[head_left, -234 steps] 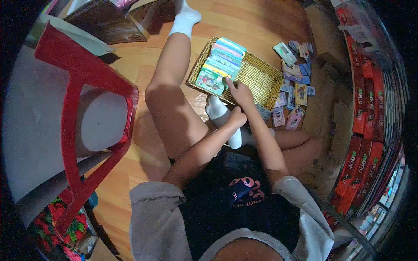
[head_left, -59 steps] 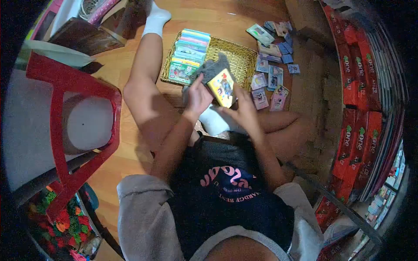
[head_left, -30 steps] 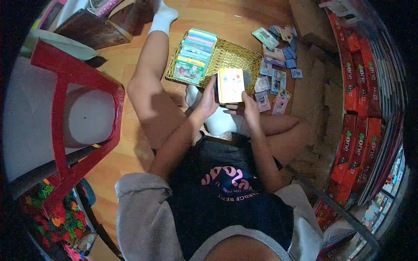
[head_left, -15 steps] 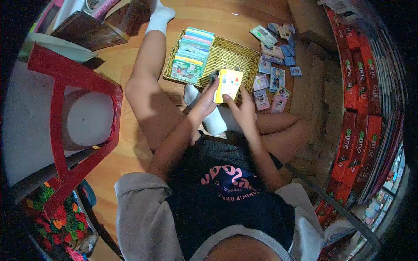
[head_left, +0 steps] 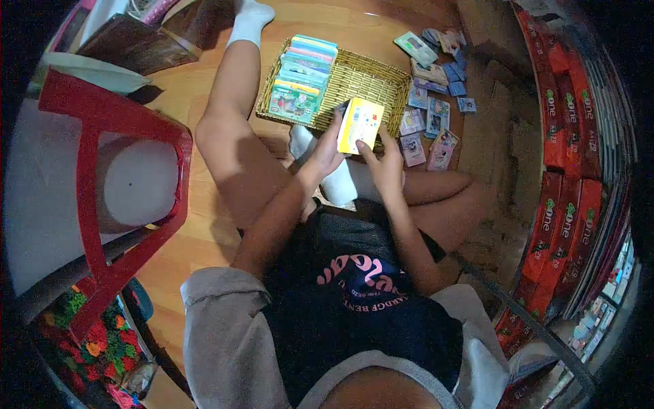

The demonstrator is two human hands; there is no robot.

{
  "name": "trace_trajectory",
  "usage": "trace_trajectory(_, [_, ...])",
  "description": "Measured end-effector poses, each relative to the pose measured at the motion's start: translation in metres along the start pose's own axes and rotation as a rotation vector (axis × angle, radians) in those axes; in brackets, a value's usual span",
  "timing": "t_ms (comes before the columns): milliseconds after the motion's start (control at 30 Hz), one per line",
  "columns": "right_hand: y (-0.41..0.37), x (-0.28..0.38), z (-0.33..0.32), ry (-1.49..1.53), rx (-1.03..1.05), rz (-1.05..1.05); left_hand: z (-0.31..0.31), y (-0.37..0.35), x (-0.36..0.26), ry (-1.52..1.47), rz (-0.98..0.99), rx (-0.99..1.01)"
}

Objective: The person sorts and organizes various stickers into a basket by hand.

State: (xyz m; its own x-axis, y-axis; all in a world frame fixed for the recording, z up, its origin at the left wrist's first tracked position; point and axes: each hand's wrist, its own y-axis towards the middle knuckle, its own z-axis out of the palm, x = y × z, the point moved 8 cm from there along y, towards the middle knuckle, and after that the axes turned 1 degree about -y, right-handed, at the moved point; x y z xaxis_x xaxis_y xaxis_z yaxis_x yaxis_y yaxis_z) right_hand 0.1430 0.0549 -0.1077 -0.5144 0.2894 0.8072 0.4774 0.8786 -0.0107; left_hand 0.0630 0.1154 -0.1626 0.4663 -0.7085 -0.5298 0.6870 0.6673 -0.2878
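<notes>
A yellow and white packet [head_left: 361,125] is held between my two hands, over the front edge of a wicker basket [head_left: 371,75]. My left hand [head_left: 330,146] grips its left side, with the fingers partly hidden behind it. On the right side, my right hand [head_left: 383,160] has its thumb on the packet's lower front and its fingers closed along the edge. A row of upright colourful packets [head_left: 300,82] fills the left part of the basket. Small cards and packets [head_left: 437,117] lie scattered on the floor to the basket's right.
A red chair [head_left: 88,170] stands at the left, near bright artificial flowers [head_left: 102,347]. Stacked red packages [head_left: 558,136] line the right side beside brown cardboard [head_left: 501,150]. My legs lie around the basket, and a wooden box [head_left: 136,48] is at upper left.
The packet and both hands have shifted slightly right and up. The packet is turned a little, so more of its side shows. My grip looks unchanged.
</notes>
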Motion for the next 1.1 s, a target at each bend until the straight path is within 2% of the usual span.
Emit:
trace_trajectory(200, [-0.002,-0.004,-0.001,-0.042,-0.046,-0.016,0.001,0.001,0.003,0.057,-0.023,0.014])
trace_trajectory(300, [-0.003,0.006,-0.005,-0.06,-0.04,-0.016,0.0,0.001,-0.001,0.096,0.034,0.0])
trace_trajectory(400, [-0.005,0.008,-0.004,-0.122,-0.102,-0.112,-0.007,0.001,0.001,0.055,0.037,-0.027])
trace_trajectory(533, [0.004,-0.005,0.002,-0.014,-0.038,-0.071,-0.012,0.004,0.006,-0.028,0.004,-0.02])
trace_trajectory(633, [0.007,-0.016,0.007,0.353,0.091,0.095,-0.014,0.004,0.007,-0.056,-0.03,-0.046])
trace_trajectory(667, [0.008,-0.019,0.005,0.353,0.09,0.096,-0.014,0.003,0.009,-0.067,-0.054,-0.061])
trace_trajectory(767, [0.006,-0.044,0.01,0.668,0.152,0.408,-0.004,-0.001,0.007,-0.055,-0.072,-0.047])
trace_trajectory(933, [0.004,-0.051,0.007,0.689,0.143,0.393,0.001,-0.001,0.007,-0.016,-0.059,0.046])
trace_trajectory(1000, [0.004,-0.05,0.01,0.68,0.167,0.376,-0.001,-0.002,0.01,0.004,-0.069,0.026])
trace_trajectory(1067, [0.007,-0.04,-0.001,0.507,0.047,0.242,-0.001,-0.002,0.011,0.025,-0.08,0.005])
trace_trajectory(1100, [0.006,-0.042,0.001,0.507,0.047,0.243,-0.003,-0.002,0.008,0.125,-0.017,-0.01])
